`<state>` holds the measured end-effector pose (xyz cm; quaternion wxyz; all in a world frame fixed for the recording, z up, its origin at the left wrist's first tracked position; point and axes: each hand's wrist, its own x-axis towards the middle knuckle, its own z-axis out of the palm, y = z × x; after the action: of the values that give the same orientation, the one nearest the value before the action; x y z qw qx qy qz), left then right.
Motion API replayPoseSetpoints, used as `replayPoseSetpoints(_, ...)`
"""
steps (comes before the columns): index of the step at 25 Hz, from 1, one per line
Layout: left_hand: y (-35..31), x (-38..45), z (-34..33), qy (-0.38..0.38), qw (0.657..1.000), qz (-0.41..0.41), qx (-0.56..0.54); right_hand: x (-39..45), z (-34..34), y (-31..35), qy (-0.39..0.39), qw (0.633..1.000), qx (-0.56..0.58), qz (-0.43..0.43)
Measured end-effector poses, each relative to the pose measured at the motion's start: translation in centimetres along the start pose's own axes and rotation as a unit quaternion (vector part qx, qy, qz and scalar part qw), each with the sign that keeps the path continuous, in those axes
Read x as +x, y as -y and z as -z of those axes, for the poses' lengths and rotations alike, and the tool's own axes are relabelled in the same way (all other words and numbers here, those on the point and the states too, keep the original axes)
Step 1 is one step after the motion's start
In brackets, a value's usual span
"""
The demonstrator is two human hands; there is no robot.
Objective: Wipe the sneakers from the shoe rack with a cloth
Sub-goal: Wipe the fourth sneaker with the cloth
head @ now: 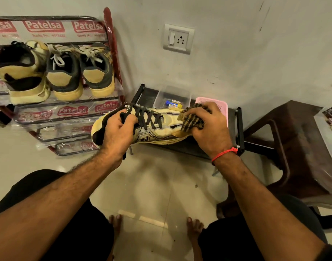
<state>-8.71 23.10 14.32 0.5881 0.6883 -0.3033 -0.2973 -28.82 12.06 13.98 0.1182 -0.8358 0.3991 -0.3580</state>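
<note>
Writing on rack: the plastic wrap round the shoe rack (112,59) carries red labels reading "Patelsa" in white, repeated along each tier; smaller print beneath is too blurred to read.
Writing on shoe: a small patch on the side of the held sneaker (153,125) reads "FASHION"; white letters on its tongue cannot be made out.
Rack contents: three sneakers stand heels outward on the upper tier, one black and cream sneaker (24,72) at the left, a grey and tan pair (80,72) beside it.
Floor: pale glossy tiles; the person's bare feet show at the bottom, between knees in dark clothing.
Wall: off-white, scuffed, with a switch and socket plate (178,39).
Low stand: a dark stand (238,127) against the wall holds a clear tub (172,97) of small items and a pink basket (221,106).
Chair: a brown plastic chair (296,144) stands at the right.
Left hand: the left hand (118,132) grips the sneaker at its collar and tongue, fingers curled in, holding it in the air, toe pointing right.
Right hand: the right hand (208,127), a red thread (224,153) round its wrist, clutches a bunched checked cloth (193,119) against the sneaker's toe.
</note>
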Motion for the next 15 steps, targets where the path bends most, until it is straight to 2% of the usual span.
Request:
replayPoseSetpoints(2, 0.2, 0.3, 0.2, -0.017, 1.000, -0.003, -0.002, -1.2, -1.3, 1.4, 0.059, 0.997, 0.008, 0.058)
replayPoseSetpoints(4, 0.3, 0.7, 0.4, -0.033, 0.998, 0.028, -0.037, -2.8, -3.1, 3.4, 0.110, 0.986, 0.000, 0.123)
replayPoseSetpoints(6, 0.2, 1.0, 0.6, -0.042, 0.996, 0.052, -0.065, -3.2, -3.6, 4.3, 0.123, 0.981, -0.016, 0.152)
replayPoseSetpoints(9, 0.1, 1.2, 0.8, -0.036, 0.998, 0.024, -0.039, -1.2, -1.9, 2.1, 0.023, 0.995, -0.014, 0.095)
replayPoseSetpoints(12, 0.3, 0.6, 0.9, 0.019, 0.997, -0.071, 0.010, 0.4, 0.5, -0.7, -0.060, 0.998, -0.023, -0.011)
replayPoseSetpoints(14, 0.7, 0.2, 0.7, 0.065, 0.986, -0.144, 0.060, 0.2, 0.8, -0.3, -0.076, 0.997, -0.017, -0.021)
replayPoseSetpoints(15, 1.0, 0.1, 0.5, 0.084, 0.977, -0.176, 0.091, -0.2, 0.4, 0.7, -0.063, 0.998, -0.002, 0.005)
